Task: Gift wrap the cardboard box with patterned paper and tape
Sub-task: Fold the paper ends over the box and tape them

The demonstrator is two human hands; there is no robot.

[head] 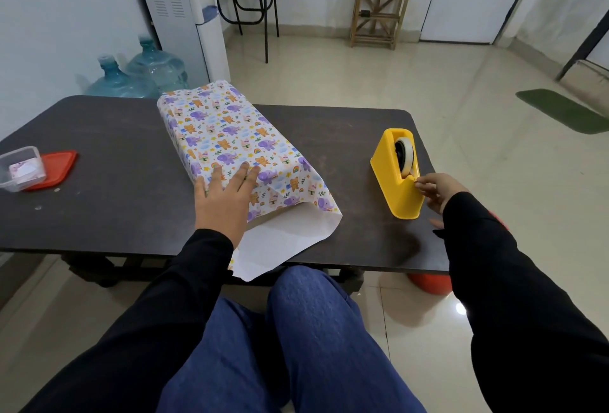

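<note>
Two hands, left fingers (243,173) straight, flat on the wrapped box (224,129), right fingers (423,186) pinching tape (407,150) at the dispenser (393,183)

A dark table (99,135) stands on a glossy tiled floor (362,83), with white walls (66,17) around. Past its far edge stand two water bottles (158,65), a water dispenser (174,0) and a wooden rack (379,7). A green mat (563,111) lies to the right.

Under the left hand (224,195), the patterned paper (230,135) looked matt and smooth, its inner side plain white. The counter (115,155) was dark, matt and scuffed. At the right hand (438,190), the dispenser (392,191) was smooth yellow plastic with a faint sheen, its tape (407,149) glossy. Far left of the left hand, a container (19,165) was clear plastic, its lid (59,165) red plastic.
</note>
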